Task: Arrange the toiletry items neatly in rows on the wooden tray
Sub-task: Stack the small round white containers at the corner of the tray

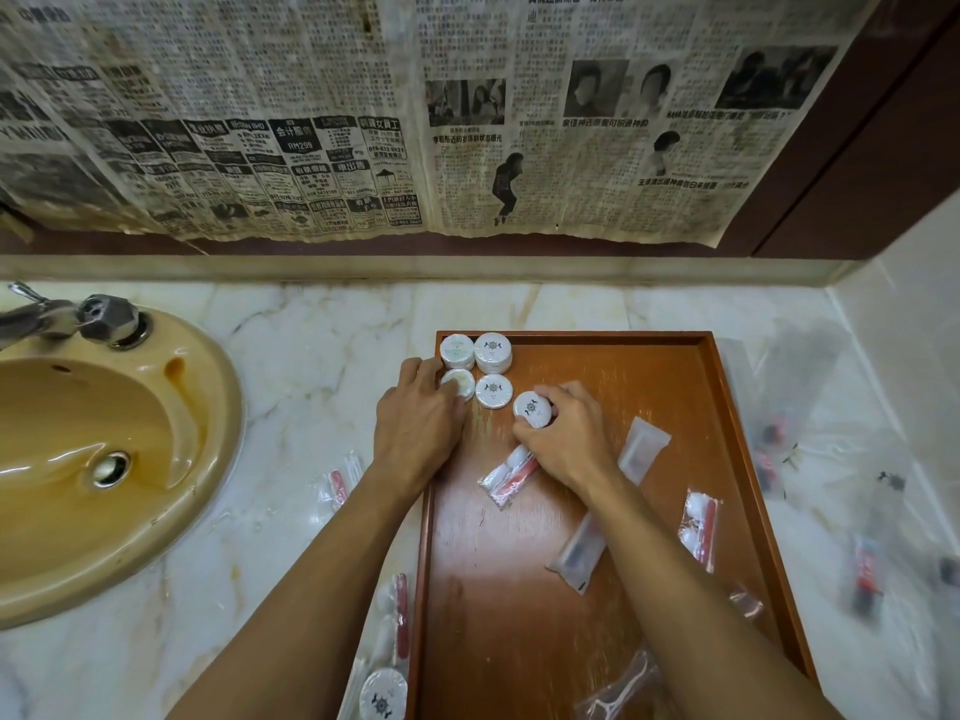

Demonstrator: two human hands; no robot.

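Observation:
A wooden tray [649,387] lies on the marble counter. In its far left corner stand two stacks of round white soap packs [457,349] [493,350], with two more rounds in front [460,381] [494,391]. My left hand [421,418] rests at the tray's left rim, fingers touching the front-left round. My right hand [563,433] grips another round soap pack [531,409] just right of that row. Loose sachets [643,448] [576,553] and cotton-bud packets [506,472] [700,527] lie scattered on the tray.
A tan sink [93,449] with a metal tap [98,317] lies to the left. More packets [340,483] [397,621] and a round soap [383,696] lie on the counter left of the tray. Several blurred packets [779,449] lie to its right. Newspaper [467,122] covers the wall.

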